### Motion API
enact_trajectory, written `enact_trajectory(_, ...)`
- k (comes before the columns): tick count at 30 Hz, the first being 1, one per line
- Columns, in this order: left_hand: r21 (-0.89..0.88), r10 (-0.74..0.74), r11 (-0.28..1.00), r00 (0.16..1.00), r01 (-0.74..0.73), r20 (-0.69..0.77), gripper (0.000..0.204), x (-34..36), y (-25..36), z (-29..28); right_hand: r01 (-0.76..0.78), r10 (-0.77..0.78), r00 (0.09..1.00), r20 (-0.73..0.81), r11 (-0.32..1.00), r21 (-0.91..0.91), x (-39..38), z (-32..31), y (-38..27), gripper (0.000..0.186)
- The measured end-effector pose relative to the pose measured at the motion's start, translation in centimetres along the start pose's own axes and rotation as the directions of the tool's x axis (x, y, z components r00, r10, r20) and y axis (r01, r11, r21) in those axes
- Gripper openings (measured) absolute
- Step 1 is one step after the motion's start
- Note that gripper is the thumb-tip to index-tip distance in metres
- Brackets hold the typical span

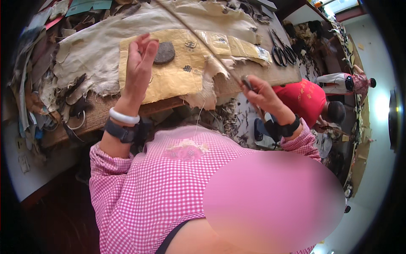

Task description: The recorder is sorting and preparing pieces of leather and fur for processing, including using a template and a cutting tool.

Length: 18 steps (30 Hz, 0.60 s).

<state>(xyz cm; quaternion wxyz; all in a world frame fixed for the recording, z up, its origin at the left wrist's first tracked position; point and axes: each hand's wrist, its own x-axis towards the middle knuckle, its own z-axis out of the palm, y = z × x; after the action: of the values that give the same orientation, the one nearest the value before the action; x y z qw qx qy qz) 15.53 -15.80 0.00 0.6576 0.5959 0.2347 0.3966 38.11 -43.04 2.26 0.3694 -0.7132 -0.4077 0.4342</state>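
My left hand (138, 63) is raised over the near edge of a yellow paper sheet (169, 82), its fingers apart and holding nothing that I can see. Close beside it, a dark grey round stone (164, 53) lies on the paper. My right hand (264, 94) is closed in a pinch around a small dark piece, off the table's front edge. A long thin brown rod (198, 37) runs from the top of the view down to those fingers; whether they grip it is unclear. A ragged strip of pale hide (207, 86) hangs over the table edge.
A large cream hide (93, 53) spreads across the wooden table (63, 132). Black-handled scissors (279, 55) lie at the right end. Dark fur and leather scraps (78, 106) are heaped at left. A person in a red shirt (302, 101) bends down at right; another person (359, 82) stands farther off.
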Motion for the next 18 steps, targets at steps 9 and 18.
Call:
enact_trajectory(9, -0.256, -0.014, 0.966, 0.989, -0.025, -0.15, 0.066, 4.4, 1.3, 4.2, -0.339, 0.158, 0.911, 0.38, 0.811, 0.477, -4.6, 6.7, 0.8, 0.016)
enact_trajectory(18, -0.187, 0.016, 0.982, 1.0, -0.016, -0.002, 0.054, 5.0, 3.1, 7.9, -0.405, 0.236, 0.911, 0.337, 0.368, 0.837, -1.7, 6.5, -0.3, 0.031)
